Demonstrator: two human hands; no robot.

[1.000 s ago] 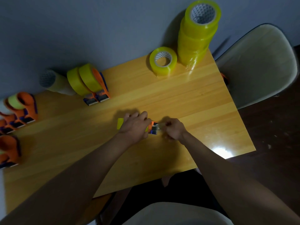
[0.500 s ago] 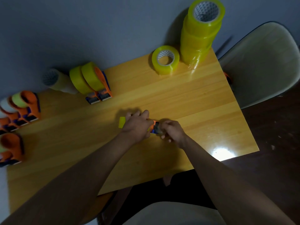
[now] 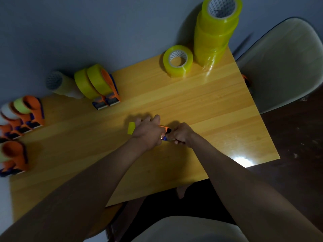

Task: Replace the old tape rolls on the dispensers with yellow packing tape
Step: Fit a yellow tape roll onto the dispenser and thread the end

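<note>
Left hand [image 3: 148,131]: fingers curled over an orange dispenser [image 3: 163,127] at table centre, covering most of it; yellow tape [image 3: 131,128] on that dispenser protrudes past the knuckles on the left side.

Right hand [image 3: 181,135]: fingers clenched at the dispenser's blue and metal front end [image 3: 165,137], apparently gripping there; exact contact point hidden by the fingers.

Wooden table [image 3: 192,102]: both hands low over the middle of the top.

Supply stock, far right corner: stack of yellow tape rolls [image 3: 215,30], upright against the wall. Single yellow roll [image 3: 178,61] lying flat, just beside the stack on the left.

Far edge, left of centre: two loaded dispensers [image 3: 103,88], side by side, each carrying yellow tape. Pale roll [image 3: 60,84] on its side, touching or just beside them on the left.

Left edge: group of orange dispensers [image 3: 22,117], some with pale or greenish rolls; one further dispenser [image 3: 13,156] nearer, apart from the group.

Pale chair [image 3: 286,65] beyond the table's right side.
</note>
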